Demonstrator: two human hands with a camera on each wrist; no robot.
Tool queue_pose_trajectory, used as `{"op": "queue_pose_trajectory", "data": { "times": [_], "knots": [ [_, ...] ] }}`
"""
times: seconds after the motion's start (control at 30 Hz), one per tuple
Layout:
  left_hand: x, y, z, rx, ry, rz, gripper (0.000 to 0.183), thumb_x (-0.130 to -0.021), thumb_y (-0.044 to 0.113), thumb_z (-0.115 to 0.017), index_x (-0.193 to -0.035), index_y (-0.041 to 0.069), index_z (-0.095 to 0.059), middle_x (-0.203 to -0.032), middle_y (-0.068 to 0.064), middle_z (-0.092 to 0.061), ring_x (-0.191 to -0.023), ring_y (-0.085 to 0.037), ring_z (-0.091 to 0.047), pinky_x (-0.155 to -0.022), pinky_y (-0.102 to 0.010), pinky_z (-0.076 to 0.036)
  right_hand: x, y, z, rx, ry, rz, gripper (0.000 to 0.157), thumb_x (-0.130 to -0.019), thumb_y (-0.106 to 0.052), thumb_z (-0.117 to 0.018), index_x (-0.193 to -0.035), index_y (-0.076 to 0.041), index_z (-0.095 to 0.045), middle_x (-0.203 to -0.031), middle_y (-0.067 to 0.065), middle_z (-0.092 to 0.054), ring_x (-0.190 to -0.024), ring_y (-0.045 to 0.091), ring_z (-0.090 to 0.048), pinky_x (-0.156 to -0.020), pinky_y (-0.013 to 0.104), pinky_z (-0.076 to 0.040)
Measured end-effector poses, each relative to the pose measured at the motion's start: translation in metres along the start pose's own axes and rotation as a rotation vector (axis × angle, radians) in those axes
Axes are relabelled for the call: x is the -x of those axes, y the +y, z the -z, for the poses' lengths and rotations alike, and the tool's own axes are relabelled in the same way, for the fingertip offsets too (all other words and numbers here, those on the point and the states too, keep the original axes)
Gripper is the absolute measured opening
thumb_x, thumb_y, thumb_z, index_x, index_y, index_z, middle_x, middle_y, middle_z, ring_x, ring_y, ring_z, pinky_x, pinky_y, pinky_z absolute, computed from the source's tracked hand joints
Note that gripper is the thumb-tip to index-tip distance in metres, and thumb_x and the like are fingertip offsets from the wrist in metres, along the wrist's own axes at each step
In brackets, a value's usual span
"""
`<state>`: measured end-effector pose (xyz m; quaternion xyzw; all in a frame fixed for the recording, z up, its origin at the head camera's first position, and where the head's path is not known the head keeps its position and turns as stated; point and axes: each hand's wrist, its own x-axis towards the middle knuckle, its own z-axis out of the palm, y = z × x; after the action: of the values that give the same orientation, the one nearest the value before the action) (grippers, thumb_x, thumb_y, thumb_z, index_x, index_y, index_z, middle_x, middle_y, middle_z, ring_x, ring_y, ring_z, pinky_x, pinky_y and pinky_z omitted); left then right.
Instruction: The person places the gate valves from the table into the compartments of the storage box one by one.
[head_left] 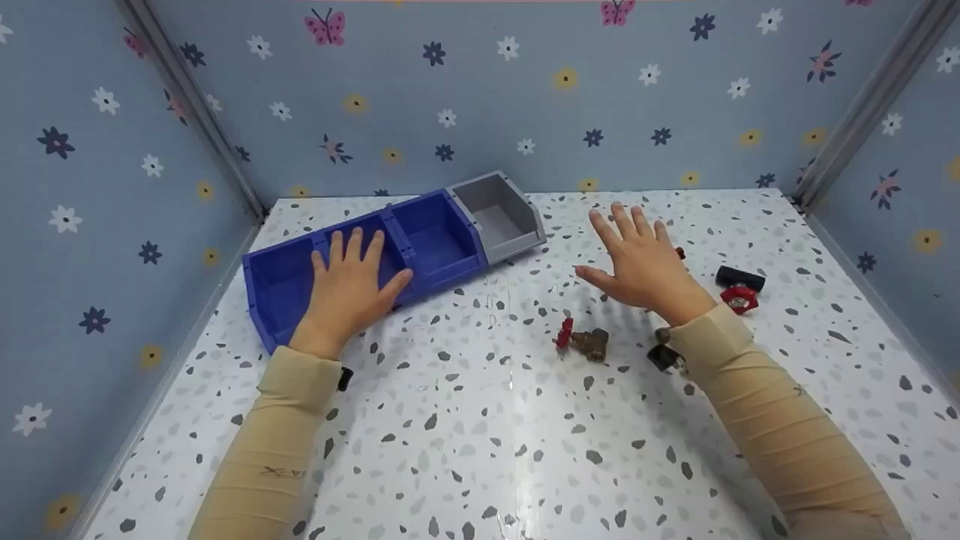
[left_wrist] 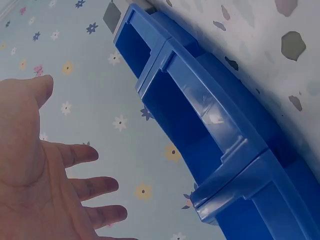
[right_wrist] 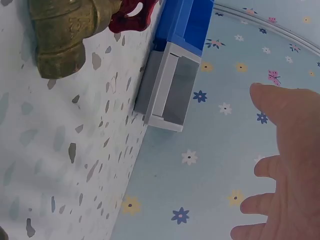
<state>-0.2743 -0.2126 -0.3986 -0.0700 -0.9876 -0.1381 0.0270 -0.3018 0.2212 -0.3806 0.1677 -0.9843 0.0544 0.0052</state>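
My left hand (head_left: 349, 289) hovers above a row of blue bins (head_left: 450, 276), its fingers spread and nothing in them. The left wrist view shows a gap between that hand and the blue bins (left_wrist: 220, 120). To the right, my right hand (head_left: 637, 259) is held over the table with fingers spread, holding nothing. Below and left of it lies a brass valve (head_left: 590, 343) with a red handwheel (head_left: 564, 334), larger in the right wrist view as a brass valve (right_wrist: 65, 30). The blue bins' visible insides hold nothing; parts are hidden by the left hand.
A grey bin (head_left: 517, 250) adjoins the blue row's right end. Right of the right hand lie a black cylinder (head_left: 740, 280) and a red handwheel (head_left: 739, 300). A small black part (head_left: 663, 357) is partly hidden by the right sleeve. Patterned walls (head_left: 480, 90) enclose the speckled table (head_left: 465, 420).
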Motion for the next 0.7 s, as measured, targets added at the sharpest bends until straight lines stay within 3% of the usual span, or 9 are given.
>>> {"op": "queue_pose_trajectory", "data": {
  "times": [0.7],
  "knots": [
    [0.001, -0.023, 0.016, 0.024, 0.0, 0.04, 0.096, -0.107, 0.069, -0.044, -0.174, 0.006, -0.018, -0.178, -0.032, -0.011, -0.164, -0.058, 0.002, -0.127, -0.081, -0.003, -0.006, -0.015, 0.007, 0.017, 0.013, 0.058, 0.095, -0.106, -0.066, -0.053, -0.177, -0.02, -0.01, -0.182, 0.024, -0.009, -0.166, 0.053, -0.011, -0.131, 0.074, -0.011]
  ]
}}
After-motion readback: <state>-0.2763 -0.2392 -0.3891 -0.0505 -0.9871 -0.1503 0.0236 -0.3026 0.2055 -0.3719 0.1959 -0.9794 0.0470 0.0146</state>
